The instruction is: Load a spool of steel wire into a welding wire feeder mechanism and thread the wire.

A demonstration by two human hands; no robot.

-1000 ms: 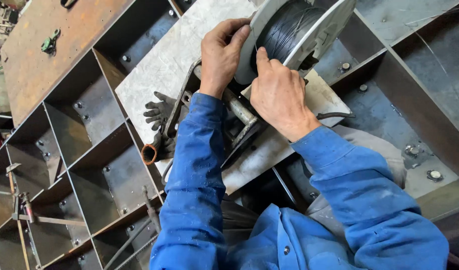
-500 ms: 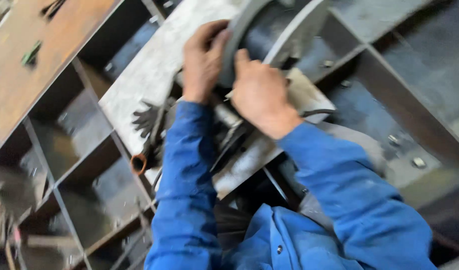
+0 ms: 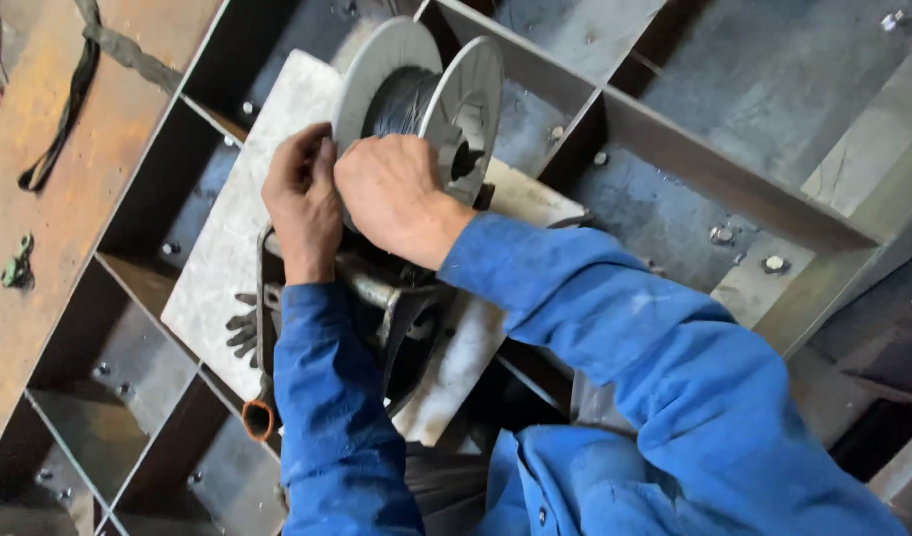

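No packages, labels, signs or screens anywhere in view.

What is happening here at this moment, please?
A person in blue work sleeves has both bare hands on a spool of dark wire with pale round flanges. The left hand grips the edge of the nearer flange, and the right hand lies over the wound wire. The spool stands upright on a pale metal plate laid across a grid of steel compartments. A dark work glove lies on the plate beside the left sleeve.
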